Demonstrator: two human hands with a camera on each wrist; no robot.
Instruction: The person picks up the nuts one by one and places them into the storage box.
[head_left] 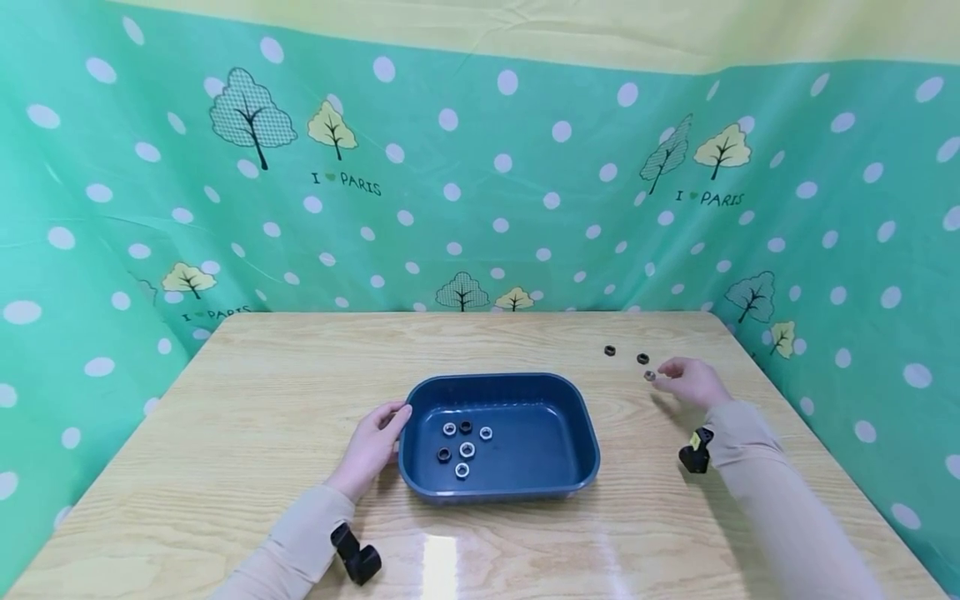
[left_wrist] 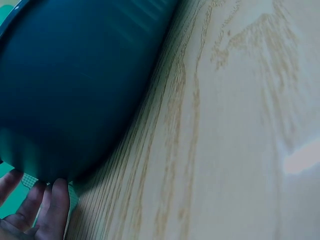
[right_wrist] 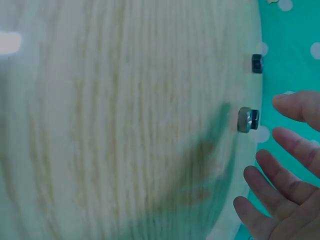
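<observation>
A dark blue plastic tray (head_left: 498, 493) sits on the table with silver nuts (head_left: 467, 450) and black nuts (head_left: 444, 455) on the left part of its floor. At its left end, my left hand (head_left: 369, 446) holds the rim, the thumb on top and the fingers against the outer wall in the left wrist view. Over at the right, my right hand (head_left: 692, 382) hovers beside a silver nut (head_left: 649, 376), fingers spread and holding nothing in the right wrist view. Just behind that nut lies one black nut (head_left: 642, 359), and another black nut (right_wrist: 257, 64) lies farther left.
The wood-grain table (head_left: 300, 375) is bounded at the back and sides by a green dotted curtain (head_left: 502, 192). Each sleeve carries a small black wrist camera (head_left: 696, 454). Light glares off the table's front.
</observation>
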